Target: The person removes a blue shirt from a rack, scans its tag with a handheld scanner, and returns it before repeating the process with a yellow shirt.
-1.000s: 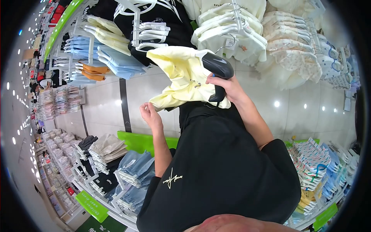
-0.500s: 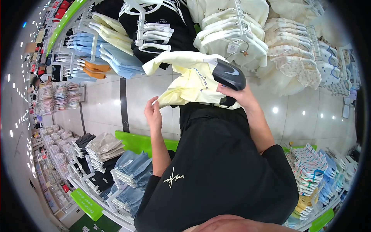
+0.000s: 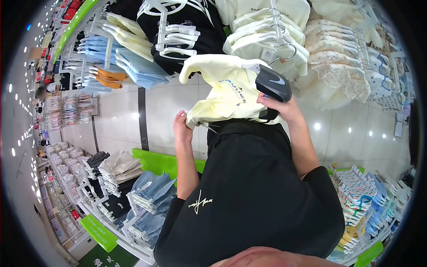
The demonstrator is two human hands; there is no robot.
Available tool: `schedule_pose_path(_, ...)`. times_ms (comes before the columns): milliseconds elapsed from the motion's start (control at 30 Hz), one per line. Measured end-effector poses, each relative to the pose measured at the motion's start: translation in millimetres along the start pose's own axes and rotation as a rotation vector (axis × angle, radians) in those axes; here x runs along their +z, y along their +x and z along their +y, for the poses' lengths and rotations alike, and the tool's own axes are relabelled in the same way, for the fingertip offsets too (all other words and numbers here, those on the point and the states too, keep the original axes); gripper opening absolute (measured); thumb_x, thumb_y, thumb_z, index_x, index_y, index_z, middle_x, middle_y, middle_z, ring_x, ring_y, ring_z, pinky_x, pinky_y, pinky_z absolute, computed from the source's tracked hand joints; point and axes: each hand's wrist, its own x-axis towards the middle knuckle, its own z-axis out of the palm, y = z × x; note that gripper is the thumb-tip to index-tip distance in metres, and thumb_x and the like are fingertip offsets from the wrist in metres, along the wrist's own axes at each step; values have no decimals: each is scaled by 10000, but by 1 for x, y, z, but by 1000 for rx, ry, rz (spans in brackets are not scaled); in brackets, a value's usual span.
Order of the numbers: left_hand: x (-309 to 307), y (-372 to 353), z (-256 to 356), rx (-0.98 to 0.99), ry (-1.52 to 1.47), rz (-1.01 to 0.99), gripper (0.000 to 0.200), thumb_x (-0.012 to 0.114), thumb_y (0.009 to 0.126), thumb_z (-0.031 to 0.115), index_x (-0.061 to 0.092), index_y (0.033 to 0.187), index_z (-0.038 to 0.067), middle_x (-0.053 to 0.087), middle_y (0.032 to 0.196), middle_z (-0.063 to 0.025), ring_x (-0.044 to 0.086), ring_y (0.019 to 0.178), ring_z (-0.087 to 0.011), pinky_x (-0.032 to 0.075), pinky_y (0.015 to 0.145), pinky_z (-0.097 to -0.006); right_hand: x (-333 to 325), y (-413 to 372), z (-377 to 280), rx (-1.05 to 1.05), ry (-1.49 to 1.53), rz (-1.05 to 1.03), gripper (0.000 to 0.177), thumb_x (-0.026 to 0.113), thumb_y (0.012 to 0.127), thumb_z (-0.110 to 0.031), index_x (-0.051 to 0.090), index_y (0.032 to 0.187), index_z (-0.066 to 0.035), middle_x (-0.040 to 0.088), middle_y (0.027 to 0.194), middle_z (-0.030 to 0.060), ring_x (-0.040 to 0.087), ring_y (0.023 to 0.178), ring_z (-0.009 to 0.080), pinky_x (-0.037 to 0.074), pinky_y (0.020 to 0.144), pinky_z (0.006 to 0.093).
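My right hand (image 3: 281, 107) is closed around the handle of a black barcode scanner (image 3: 272, 84), which lies over the right side of a pale yellow long-sleeved shirt (image 3: 222, 91). Blue lettering runs across the shirt's front. A metal hanger hook (image 3: 291, 50) shows beside its collar end. At the lower left corner of the shirt, my left hand (image 3: 183, 128) pinches the hem between fingers and thumb. The shirt is held in front of my waist, and its near edge meets my black top (image 3: 253, 178). Whether my right fingers also hold the hanger is hidden.
Ahead hang black shirts (image 3: 178, 40), white shirts (image 3: 267, 35) and ruffled cream clothes (image 3: 336, 62). Blue shirts (image 3: 135, 66) hang at the left. Folded jeans (image 3: 153, 191) are behind me on the left, striped clothes (image 3: 353, 189) on the right. A person (image 3: 49, 89) is far left.
The shirt, the scanner and both hands have shifted a little to the right. The shirt's front is spread flatter, with more of the lettering showing. My left hand still pinches the hem.
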Motion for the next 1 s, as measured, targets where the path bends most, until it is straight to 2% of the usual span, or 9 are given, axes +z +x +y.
schedule_pose_path(133, 21, -20, 56, 88, -124, -276, 151, 567, 1039, 72, 546, 1186, 41, 667, 1100, -114, 697, 1022, -250, 592, 921, -424, -6, -4, -3, 8, 15, -3, 248, 819, 829, -42, 701, 1046, -20, 719, 917, 63, 674, 867, 143, 522, 778, 304)
schedule_pose_path(400, 43, -36, 52, 23, 88, -347, 235, 513, 1075, 58, 549, 1303, 15, 688, 1164, -138, 710, 1027, -208, 602, 912, -355, -7, -7, -4, -2, 8, -18, 233, 796, 840, -26, 704, 1053, -8, 726, 937, 83, 692, 903, 185, 538, 831, 336)
schedule_pose_path(533, 67, -59, 70, 164, 26, -374, 227, 539, 1080, 69, 580, 1286, -18, 695, 1134, -120, 708, 1018, -200, 605, 901, -348, -11, -12, -2, 32, 30, 16, 216, 788, 845, -34, 703, 1041, -4, 725, 937, 79, 686, 919, 174, 522, 843, 333)
schedule_pose_path(567, 77, -59, 74, 244, 72, -348, 263, 512, 1106, 167, 600, 1280, -10, 695, 1133, -115, 707, 1043, -213, 601, 939, -375, -12, -12, -1, 41, 27, 15, 211, 786, 846, -36, 703, 1037, -3, 725, 936, 77, 683, 924, 170, 517, 847, 332)
schedule_pose_path(667, 61, 4, 30, -93, 281, -350, 372, 480, 1116, 307, 604, 1312, 15, 699, 1191, -118, 706, 1083, -234, 586, 996, -395, -8, -9, -4, 47, 79, -11, 214, 782, 844, -41, 701, 1038, -2, 726, 936, 76, 678, 936, 164, 506, 857, 332)
schedule_pose_path(800, 100, -10, -52, -626, -66, -459, 525, 558, 1065, 394, 563, 1436, 23, 688, 1330, -117, 701, 1131, -264, 570, 1007, -393, -2, -7, 3, 68, 91, -32, 220, 776, 845, -30, 702, 1050, -6, 728, 948, 85, 683, 941, 179, 508, 862, 336)
schedule_pose_path(867, 104, -8, -101, -570, 193, -515, 562, 631, 1029, 360, 546, 1459, 9, 685, 1339, -120, 689, 1162, -262, 549, 1022, -382, -1, -13, 6, 97, 121, -16, 214, 767, 849, -15, 703, 1053, -5, 730, 961, 92, 691, 941, 190, 516, 867, 343)
schedule_pose_path(900, 124, -18, -95, -482, 415, -673, 553, 710, 977, 199, 526, 1464, 12, 672, 1346, -128, 675, 1193, -249, 549, 1023, -382, 0, -15, 6, 110, 128, -8, 217, 767, 849, -12, 702, 1056, -3, 731, 963, 94, 693, 939, 192, 519, 868, 345)
schedule_pose_path(1000, 139, -33, -73, -459, 380, -704, 561, 751, 914, 86, 544, 1425, -25, 701, 1278, -142, 702, 1135, -234, 568, 989, -372, -9, -16, 12, 104, 87, 6, 229, 767, 850, -11, 697, 1068, 1, 729, 963, 94, 694, 932, 190, 523, 868, 345)
